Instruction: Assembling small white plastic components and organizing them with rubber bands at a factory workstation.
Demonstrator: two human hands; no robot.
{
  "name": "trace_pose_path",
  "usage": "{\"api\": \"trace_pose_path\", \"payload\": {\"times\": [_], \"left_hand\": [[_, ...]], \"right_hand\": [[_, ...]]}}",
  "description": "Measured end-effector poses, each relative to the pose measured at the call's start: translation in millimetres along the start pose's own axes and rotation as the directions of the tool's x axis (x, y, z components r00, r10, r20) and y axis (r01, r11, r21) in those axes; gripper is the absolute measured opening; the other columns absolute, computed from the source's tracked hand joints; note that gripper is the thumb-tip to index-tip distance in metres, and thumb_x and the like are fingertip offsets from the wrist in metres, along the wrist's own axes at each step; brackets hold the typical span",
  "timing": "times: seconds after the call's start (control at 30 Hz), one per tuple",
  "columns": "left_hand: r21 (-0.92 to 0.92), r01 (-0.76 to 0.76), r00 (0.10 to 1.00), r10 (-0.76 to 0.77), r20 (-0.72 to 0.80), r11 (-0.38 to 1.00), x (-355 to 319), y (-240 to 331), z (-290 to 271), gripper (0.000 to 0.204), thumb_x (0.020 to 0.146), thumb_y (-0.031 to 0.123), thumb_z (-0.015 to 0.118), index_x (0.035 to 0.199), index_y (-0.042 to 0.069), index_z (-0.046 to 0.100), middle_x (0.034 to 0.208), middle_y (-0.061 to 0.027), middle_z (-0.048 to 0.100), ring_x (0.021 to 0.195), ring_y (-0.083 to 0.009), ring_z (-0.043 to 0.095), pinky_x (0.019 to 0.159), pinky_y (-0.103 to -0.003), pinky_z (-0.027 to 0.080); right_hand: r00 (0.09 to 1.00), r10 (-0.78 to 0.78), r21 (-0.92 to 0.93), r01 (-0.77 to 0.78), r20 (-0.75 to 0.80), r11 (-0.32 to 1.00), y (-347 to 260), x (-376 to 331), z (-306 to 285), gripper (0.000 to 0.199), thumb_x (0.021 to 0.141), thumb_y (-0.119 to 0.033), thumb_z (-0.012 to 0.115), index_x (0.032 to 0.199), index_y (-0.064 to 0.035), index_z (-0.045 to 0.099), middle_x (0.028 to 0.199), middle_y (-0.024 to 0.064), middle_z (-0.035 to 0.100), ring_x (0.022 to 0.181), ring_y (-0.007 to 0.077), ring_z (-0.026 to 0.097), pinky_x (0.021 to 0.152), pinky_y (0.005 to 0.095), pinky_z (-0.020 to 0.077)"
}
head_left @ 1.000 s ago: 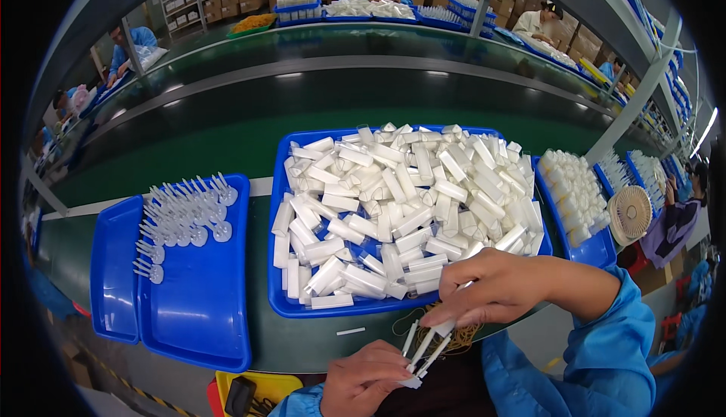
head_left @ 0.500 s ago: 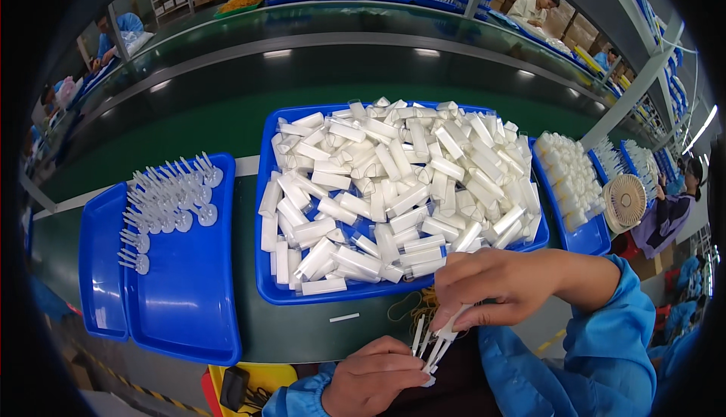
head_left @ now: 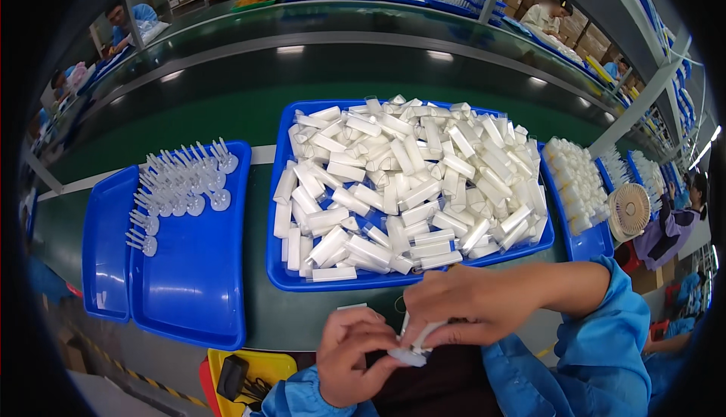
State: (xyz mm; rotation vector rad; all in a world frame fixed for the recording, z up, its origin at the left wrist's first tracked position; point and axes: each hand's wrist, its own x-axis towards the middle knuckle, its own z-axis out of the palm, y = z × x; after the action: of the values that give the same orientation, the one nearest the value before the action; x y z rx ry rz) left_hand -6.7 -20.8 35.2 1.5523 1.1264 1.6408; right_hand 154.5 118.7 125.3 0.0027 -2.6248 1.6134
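Between thumb and fingers, the left hand's grip [head_left: 349,356] pinches the base of a white pronged piece [head_left: 409,356]; the right hand's grip [head_left: 454,310] clasps its upper part. Both are just in front of the large blue tray [head_left: 291,281], heaped with white sleeves [head_left: 435,190]. Left of that tray, a smaller blue tray [head_left: 189,300] on the table [head_left: 299,330] carries upright pronged pieces [head_left: 185,182]; right of it stands a round fan [head_left: 630,211].
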Motion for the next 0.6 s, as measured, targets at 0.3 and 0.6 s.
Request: {"api": "trace_pose_path", "payload": {"times": [0.3,0.6], "left_hand": [[-0.361,0.111,0.983,-0.155,-0.095,0.926,3,0,-6,0.024,0.070,-0.003,0.074,0.092,-0.004,0.063,0.106,-0.0124,0.046,0.094,-0.0192,0.054,0.081,-0.029,0.048],[-0.481,0.154,0.974,-0.213,-0.072,0.863,-4,-6,-7,0.020,0.074,-0.005,0.069,0.093,-0.005,0.061,0.106,-0.0122,0.045,0.095,-0.0189,0.053,0.083,-0.030,0.048]], "right_hand": [[0.968,-0.031,-0.015,0.029,-0.249,0.999,4,13,14,0.038,0.082,-0.003,0.059,0.116,-0.0052,0.044,0.098,0.0134,0.046,0.090,0.0277,0.049,0.076,0.0347,0.0407],[0.960,-0.097,-0.177,0.051,-0.262,0.983,11,20,22,0.036,0.083,-0.003,0.057,0.116,-0.0050,0.045,0.093,0.0140,0.044,0.082,0.0289,0.050,0.069,0.0350,0.0404]]}}
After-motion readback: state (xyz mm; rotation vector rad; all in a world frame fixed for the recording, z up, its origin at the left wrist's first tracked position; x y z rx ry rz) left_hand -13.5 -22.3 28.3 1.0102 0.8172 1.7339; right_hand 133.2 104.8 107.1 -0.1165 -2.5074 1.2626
